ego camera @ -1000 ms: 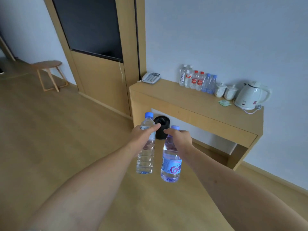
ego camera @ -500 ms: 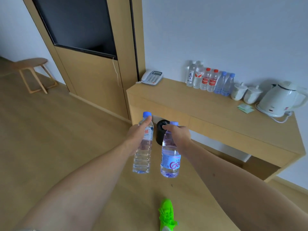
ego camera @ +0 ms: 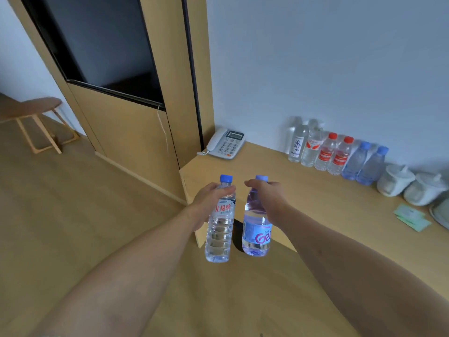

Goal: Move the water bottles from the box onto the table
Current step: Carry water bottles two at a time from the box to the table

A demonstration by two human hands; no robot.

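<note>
Left hand [ego camera: 210, 203] gripping clear bottle [ego camera: 220, 227], right hand [ego camera: 269, 198] hiding purple bottle's [ego camera: 256, 233] neck

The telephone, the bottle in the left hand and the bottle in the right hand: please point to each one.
telephone [ego camera: 227, 146]: head view, on its keypad.
left-hand bottle [ego camera: 218, 235]: head view, on its ribbed clear body.
right-hand bottle [ego camera: 257, 235]: head view, on its blue label.

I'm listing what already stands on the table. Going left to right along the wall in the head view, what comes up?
White desk telephone → two tall clear bottles → two red-capped bottles → two blue-capped bottles → two white lidded ceramic cups.
</note>
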